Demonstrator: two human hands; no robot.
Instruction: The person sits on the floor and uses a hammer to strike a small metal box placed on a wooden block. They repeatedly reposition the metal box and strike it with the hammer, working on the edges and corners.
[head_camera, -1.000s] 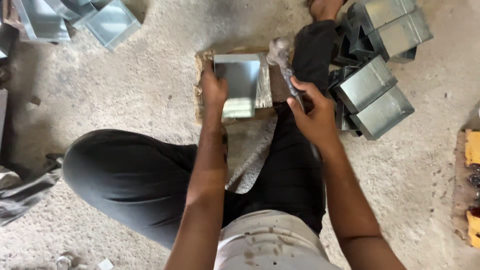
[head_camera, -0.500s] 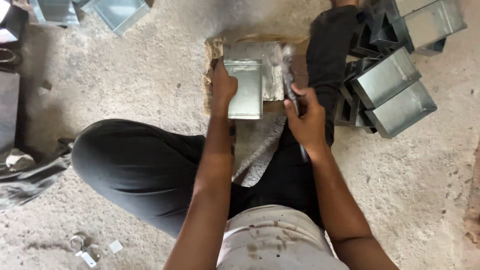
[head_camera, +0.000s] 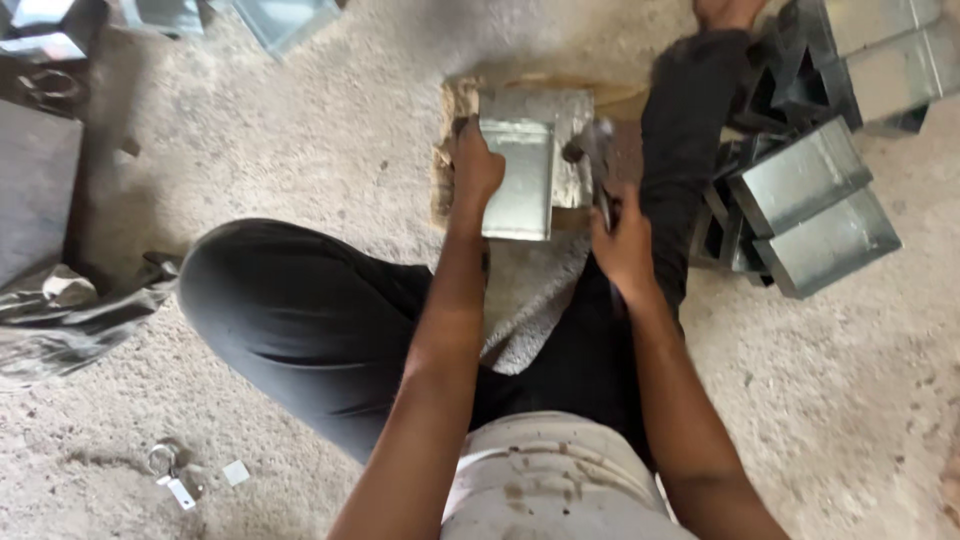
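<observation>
Person seated on the floor (head_camera: 300, 150), legs spread, working between the knees.

Left hand (head_camera: 474, 172) clenched on the left edge of a folded metal piece (head_camera: 520, 180), pressing it flat onto a block (head_camera: 445, 150). Piece sits at 3 o'clock of that hand, touching it.

Right hand (head_camera: 622, 240) wrapped tight round a hammer (head_camera: 598, 165); the head is blurred, near the right edge of the piece at about 11 o'clock of the hand. Contact with the metal probably not made just here; blur leaves it unsure.

Progress, as judged: the piece already shows a bent lip along its top, so forming is partly done; right edge looks to be the one in hand.

Stack of finished-looking metal boxes (head_camera: 815, 210) at 3 o'clock, beyond the right leg. More sheet metal (head_camera: 285, 18) at 11 o'clock, far.
</observation>
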